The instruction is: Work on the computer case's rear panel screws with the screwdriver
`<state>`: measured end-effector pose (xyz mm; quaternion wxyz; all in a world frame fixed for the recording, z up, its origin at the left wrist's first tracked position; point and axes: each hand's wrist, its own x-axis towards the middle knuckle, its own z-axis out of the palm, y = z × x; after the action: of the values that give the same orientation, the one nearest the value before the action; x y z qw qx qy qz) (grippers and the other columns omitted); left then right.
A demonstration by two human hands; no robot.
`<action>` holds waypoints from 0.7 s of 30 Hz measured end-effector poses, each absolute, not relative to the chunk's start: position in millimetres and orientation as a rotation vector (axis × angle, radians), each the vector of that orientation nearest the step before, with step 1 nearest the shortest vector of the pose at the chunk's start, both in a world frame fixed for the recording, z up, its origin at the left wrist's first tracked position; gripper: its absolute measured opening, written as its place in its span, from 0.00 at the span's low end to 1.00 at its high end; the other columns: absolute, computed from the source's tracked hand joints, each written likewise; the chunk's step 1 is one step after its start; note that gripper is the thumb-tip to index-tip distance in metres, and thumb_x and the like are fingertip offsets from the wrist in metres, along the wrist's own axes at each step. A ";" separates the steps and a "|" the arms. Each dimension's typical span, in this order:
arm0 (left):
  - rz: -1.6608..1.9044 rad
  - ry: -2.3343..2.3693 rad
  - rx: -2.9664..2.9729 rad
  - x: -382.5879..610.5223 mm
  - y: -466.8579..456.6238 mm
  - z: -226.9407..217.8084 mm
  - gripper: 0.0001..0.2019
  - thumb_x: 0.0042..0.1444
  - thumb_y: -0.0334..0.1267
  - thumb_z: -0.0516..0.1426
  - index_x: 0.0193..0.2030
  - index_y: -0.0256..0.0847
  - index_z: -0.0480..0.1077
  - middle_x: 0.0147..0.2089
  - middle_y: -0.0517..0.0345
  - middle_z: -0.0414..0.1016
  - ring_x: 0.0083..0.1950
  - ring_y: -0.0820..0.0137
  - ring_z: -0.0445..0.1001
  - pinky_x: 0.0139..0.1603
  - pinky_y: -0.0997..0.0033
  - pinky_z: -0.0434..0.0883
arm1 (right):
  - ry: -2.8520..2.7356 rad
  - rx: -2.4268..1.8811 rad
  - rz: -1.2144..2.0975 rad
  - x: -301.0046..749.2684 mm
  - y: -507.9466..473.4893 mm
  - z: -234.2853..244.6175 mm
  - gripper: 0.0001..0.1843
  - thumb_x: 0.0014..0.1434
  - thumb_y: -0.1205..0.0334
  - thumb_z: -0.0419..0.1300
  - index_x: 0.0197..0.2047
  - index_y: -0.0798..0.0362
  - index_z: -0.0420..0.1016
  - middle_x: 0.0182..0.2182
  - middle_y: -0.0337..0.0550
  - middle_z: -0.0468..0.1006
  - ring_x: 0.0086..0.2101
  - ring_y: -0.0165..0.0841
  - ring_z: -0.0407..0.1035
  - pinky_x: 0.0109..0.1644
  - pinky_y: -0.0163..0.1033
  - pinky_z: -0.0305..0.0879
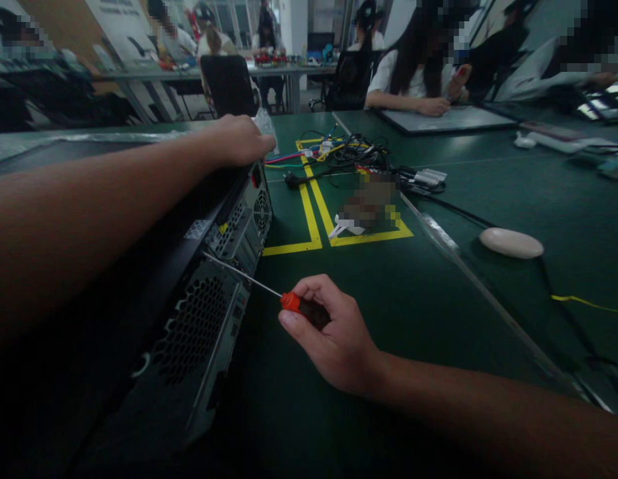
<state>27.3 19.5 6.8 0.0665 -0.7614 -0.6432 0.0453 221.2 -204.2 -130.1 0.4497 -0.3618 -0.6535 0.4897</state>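
A black desktop computer case (209,319) lies on its side on the green table, its perforated rear panel facing me. My left hand (241,140) rests closed over the case's far top corner, beside a bit of clear plastic (265,123). My right hand (328,332) grips a screwdriver (261,286) with a red and black handle. The thin metal shaft points left, and its tip meets the upper edge of the rear panel.
Yellow tape lines (313,226) mark the table beyond the case. A tangle of cables (353,156) lies there, and a white mouse (511,243) sits to the right. Several people sit at the far side and at tables behind, one by a grey board (448,120).
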 end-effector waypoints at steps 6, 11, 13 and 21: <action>0.119 -1.968 -2.290 28.6 19.0 8.1 0.31 0.75 0.45 0.41 0.54 0.27 0.81 0.53 0.44 0.79 0.66 0.50 0.74 0.67 0.55 0.68 | -1.721 -0.907 1.102 223.9 -202.3 -125.3 0.04 0.69 0.60 0.62 0.43 0.51 0.76 0.32 0.38 0.75 0.31 0.32 0.69 0.36 0.39 0.66; 0.096 -2.017 -2.289 28.0 19.3 6.7 0.30 0.75 0.45 0.41 0.60 0.28 0.79 0.59 0.47 0.77 0.70 0.50 0.70 0.71 0.54 0.63 | -1.715 -0.865 1.103 222.2 -202.6 -125.4 0.04 0.69 0.61 0.62 0.46 0.51 0.76 0.34 0.38 0.76 0.32 0.32 0.70 0.38 0.39 0.66; 0.086 -2.021 -2.293 27.6 19.3 6.5 0.30 0.75 0.46 0.41 0.61 0.28 0.78 0.60 0.47 0.77 0.70 0.51 0.69 0.71 0.54 0.63 | -1.693 -0.870 1.121 221.9 -203.7 -126.4 0.10 0.66 0.60 0.66 0.48 0.49 0.72 0.33 0.36 0.76 0.32 0.32 0.71 0.36 0.38 0.66; 0.094 -2.005 -2.294 28.2 18.6 8.6 0.31 0.75 0.46 0.41 0.56 0.28 0.81 0.53 0.43 0.79 0.65 0.48 0.74 0.68 0.53 0.68 | -1.691 -0.895 1.151 221.6 -202.7 -127.8 0.08 0.65 0.63 0.66 0.43 0.48 0.69 0.32 0.34 0.74 0.30 0.31 0.69 0.35 0.37 0.65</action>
<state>28.2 18.6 8.6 0.0467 -0.7519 -0.6569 0.0309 221.6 -202.7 -127.8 0.4390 -0.3603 -0.6804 0.4632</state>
